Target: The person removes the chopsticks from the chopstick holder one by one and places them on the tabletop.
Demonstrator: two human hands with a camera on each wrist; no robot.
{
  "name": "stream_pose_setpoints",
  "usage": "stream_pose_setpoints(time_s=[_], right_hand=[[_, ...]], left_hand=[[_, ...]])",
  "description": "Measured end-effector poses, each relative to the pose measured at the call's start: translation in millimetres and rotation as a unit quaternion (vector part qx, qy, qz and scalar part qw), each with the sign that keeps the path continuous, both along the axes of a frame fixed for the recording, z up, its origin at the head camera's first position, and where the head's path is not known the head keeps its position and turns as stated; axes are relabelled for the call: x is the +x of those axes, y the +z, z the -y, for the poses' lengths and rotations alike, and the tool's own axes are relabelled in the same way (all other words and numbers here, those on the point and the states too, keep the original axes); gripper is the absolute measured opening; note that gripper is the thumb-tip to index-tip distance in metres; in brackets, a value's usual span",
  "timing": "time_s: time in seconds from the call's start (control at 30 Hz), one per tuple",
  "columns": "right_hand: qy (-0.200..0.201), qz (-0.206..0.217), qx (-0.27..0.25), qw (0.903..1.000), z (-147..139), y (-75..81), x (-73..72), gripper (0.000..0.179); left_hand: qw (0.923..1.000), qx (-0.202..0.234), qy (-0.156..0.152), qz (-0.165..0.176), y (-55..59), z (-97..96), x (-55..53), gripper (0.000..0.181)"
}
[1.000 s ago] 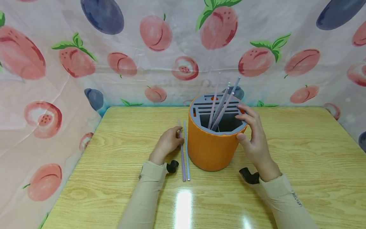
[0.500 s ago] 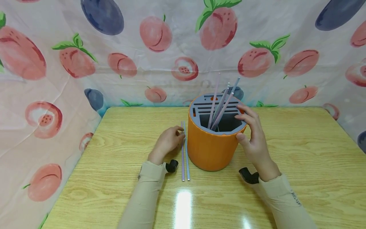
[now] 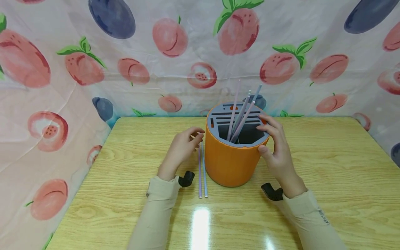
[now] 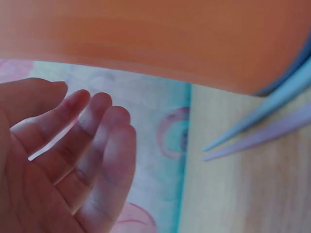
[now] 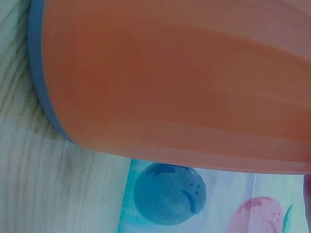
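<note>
An orange utensil holder [image 3: 232, 166] with a grey slotted top stands upright on the table. Several chopsticks [image 3: 242, 119] lean in its large front compartment, their lower ends hidden inside. My right hand [image 3: 279, 158] grips the holder's right rim, thumb at the front side and fingers on the top edge. Left of the holder, a lilac chopstick [image 3: 200, 177] and a blue chopstick [image 3: 204, 177] lie side by side on the table. Above their far ends is my left hand [image 3: 182, 147], its fingers loosely bent. In the left wrist view these fingers [image 4: 109, 160] hold nothing.
The wood-grain table [image 3: 125, 166] carries bright reflections near its front. A fruit-printed cloth [image 3: 175, 80] hangs behind it and along the left side. Black wrist-camera mounts [image 3: 186, 178] sit at both cuffs.
The lilac chopstick has shifted right, closer beside the blue one. My left hand has let go of it, then lifted and moved forward. My right hand has stayed on the holder.
</note>
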State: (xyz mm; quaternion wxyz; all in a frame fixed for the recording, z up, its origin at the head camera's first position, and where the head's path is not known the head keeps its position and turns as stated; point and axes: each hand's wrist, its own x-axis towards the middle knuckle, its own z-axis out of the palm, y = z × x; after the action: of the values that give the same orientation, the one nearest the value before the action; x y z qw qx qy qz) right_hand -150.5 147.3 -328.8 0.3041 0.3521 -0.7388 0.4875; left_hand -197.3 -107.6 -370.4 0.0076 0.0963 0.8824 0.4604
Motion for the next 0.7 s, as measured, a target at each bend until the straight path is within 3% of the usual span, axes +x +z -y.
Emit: stream_pose_setpoints(time_s=[0.13,0.23,0.4,0.7], right_hand=[[-0.003,0.001,0.002,1.0,-0.3,0.0,0.3,0.064],[-0.003,0.002,0.002,1.0,-0.5,-0.1,0.4,0.064],[0.0,0.0,-0.001,1.0,-0.4,-0.7,0.6,0.064],[-0.001,0.004,-0.002,1.0,-0.4,-0.6,1.7,0.064]], left_hand=[[0.9993,0.0,0.003,-0.036,10.7,-1.7,3.5,0.022],[0.9957,-0.02,0.013,-0.089,20.2,-4.7,7.8,0.022],[0.9826,-0.03,0.028,-0.181,37.9,-12.2,19.2,0.024],[0.9621,0.023,0.03,-0.27,53.7,-24.7,34.6,0.029]])
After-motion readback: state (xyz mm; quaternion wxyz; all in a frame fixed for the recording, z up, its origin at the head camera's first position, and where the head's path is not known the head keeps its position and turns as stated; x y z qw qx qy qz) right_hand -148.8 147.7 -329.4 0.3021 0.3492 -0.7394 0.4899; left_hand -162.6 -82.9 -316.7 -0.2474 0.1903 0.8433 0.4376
